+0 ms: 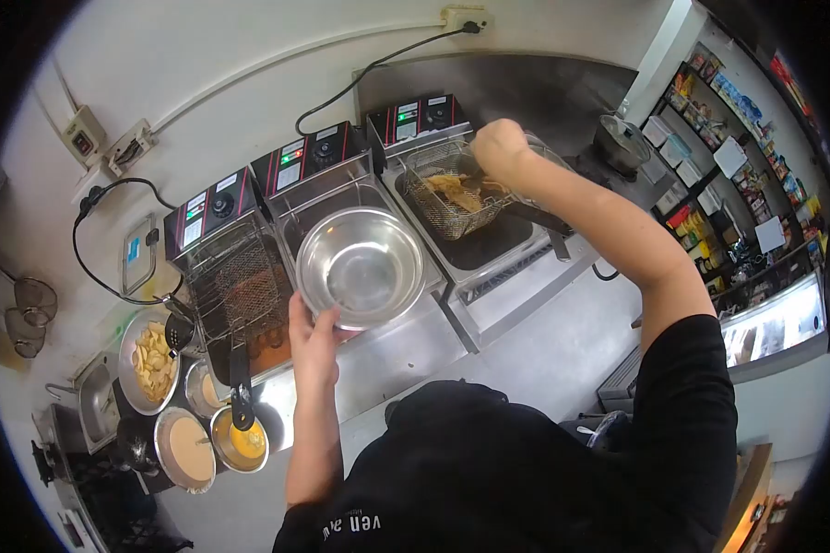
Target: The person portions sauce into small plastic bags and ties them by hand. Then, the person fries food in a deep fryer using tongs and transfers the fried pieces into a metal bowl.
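Note:
My left hand (pixel 314 336) grips the near rim of a shiny stainless steel bowl (pixel 327 304), thumb at its edge. The bowl is held over the middle fryer, its inside facing up toward me. My right hand (pixel 501 152) is closed above the right fryer's wire basket (pixel 475 219); whatever its fingers hold is hidden. Golden-brown fried pieces (pixel 456 192) lie in that basket, which sits raised over the dark oil. A black basket handle (pixel 535 216) reaches out below my right forearm.
At left, another fry basket (pixel 249 286) sits in its fryer, with a black handle (pixel 241 382) jutting toward me. Beside it stand bowls of pale cut pieces (pixel 155 364), beige batter (pixel 191 449) and yellow liquid (pixel 246 441). A lidded pot (pixel 621 146) stands at back right.

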`<move>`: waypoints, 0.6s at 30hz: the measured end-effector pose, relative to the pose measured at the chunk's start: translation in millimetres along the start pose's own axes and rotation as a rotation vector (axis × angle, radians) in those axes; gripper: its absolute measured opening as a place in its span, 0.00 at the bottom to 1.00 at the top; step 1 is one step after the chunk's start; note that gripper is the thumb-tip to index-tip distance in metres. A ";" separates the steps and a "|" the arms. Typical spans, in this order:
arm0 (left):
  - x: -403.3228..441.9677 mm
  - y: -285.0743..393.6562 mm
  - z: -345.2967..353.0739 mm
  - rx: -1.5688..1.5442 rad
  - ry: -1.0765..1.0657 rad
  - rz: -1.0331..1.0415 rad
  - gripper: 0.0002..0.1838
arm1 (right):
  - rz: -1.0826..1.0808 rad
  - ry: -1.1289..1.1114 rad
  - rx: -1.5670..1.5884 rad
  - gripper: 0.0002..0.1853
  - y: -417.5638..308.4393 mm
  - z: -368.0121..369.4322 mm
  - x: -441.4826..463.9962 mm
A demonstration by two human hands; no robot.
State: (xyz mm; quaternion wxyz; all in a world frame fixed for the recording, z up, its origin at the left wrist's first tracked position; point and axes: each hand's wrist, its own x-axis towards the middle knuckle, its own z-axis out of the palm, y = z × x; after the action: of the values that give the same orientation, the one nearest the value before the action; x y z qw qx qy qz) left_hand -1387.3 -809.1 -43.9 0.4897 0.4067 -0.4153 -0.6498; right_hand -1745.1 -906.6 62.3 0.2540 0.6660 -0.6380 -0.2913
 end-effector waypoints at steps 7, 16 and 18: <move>61.9 -5.6 41.1 0.063 -0.025 0.039 0.35 | 0.021 0.074 0.042 0.06 35.1 -57.1 -46.8; 127.5 -19.1 113.9 -0.059 -0.072 0.063 0.37 | 0.148 0.251 -0.010 0.05 75.8 -121.6 -120.9; 131.8 -16.9 134.3 -0.095 -0.077 0.039 0.36 | 0.160 0.279 -0.041 0.04 74.3 -135.6 -138.7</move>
State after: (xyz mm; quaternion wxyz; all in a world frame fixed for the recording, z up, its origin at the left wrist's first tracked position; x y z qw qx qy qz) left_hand -1543.0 -915.6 -32.2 0.5047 0.3497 -0.4101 -0.6744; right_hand -1703.0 -776.9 219.0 0.3761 0.6417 -0.6415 -0.1878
